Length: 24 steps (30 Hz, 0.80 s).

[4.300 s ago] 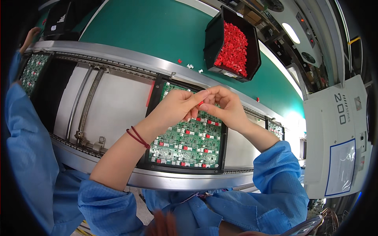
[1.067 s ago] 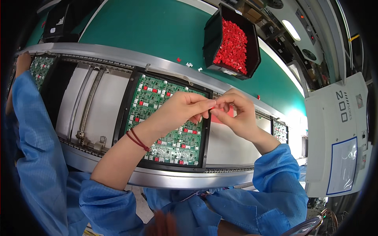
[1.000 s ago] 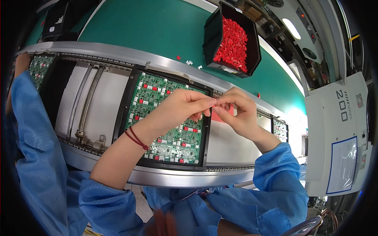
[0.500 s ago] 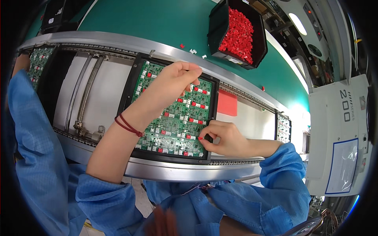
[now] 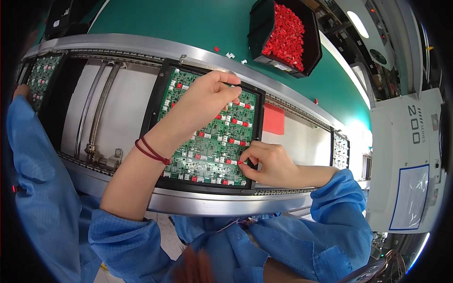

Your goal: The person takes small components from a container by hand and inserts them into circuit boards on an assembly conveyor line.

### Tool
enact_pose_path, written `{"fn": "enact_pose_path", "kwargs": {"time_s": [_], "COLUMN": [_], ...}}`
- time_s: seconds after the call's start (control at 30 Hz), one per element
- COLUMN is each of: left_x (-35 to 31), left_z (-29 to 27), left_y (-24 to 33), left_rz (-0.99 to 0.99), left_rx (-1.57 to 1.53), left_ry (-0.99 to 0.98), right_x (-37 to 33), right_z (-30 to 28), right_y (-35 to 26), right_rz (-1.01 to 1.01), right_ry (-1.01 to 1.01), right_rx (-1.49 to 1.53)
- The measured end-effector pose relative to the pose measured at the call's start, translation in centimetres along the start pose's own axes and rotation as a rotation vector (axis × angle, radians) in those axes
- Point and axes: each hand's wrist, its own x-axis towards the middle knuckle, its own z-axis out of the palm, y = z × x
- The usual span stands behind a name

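Observation:
My right hand [image 5: 270, 163] pinches a small red connector [image 5: 239, 162] between thumb and index finger, at the right edge of a green circuit board panel [image 5: 207, 146]. Whether the connector touches the board I cannot tell. Above the panel's upper part, my left hand [image 5: 210, 98] is closed, its thumb and fingers drawn together; whatever they hold is hidden. White and red connectors stand in rows across the panel. A black frame [image 5: 152, 113] surrounds it, and my left forearm covers part of its left side.
The frame sits on a chain conveyor with metal rails [image 5: 207, 203]. Beyond it, a black bin [image 5: 262, 35] of red connectors stands on a green surface [image 5: 174, 28], near several loose connectors. A co-worker's hand [image 5: 22, 91] is beside another panel [image 5: 43, 75]; a grey machine [image 5: 401, 141] stands right.
My right hand's pinch with the red connector has shifted slightly at the panel's edge. My left hand stays nearly in place. The co-worker's hand at the far left has moved nearer.

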Motion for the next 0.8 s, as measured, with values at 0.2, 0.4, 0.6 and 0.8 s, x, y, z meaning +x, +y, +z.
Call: {"fn": "enact_pose_path", "kwargs": {"time_s": [0.2,0.4,0.6,0.8], "left_x": [-0.4,-0.9,-0.3,-0.6], "left_z": [-0.2,-1.1,-1.8,-2.5], "left_y": [0.7,1.1,0.6,1.3], "left_rz": [0.060,0.111,0.151,0.259], "left_rx": [-0.010,-0.051,0.026,0.014], "left_ry": [0.004,0.128,0.156,0.134], "right_x": [0.5,10.2,15.4,16.7], "right_z": [-3.0,-10.1,-11.0,-11.5], "right_y": [-0.9,4.4,8.5,7.6], "right_rz": [-0.104,0.029,0.084,-0.042], "right_ry": [0.029,0.519,0.401,0.388], "right_rx": [-0.059,-0.152,-0.491,-0.507]}}
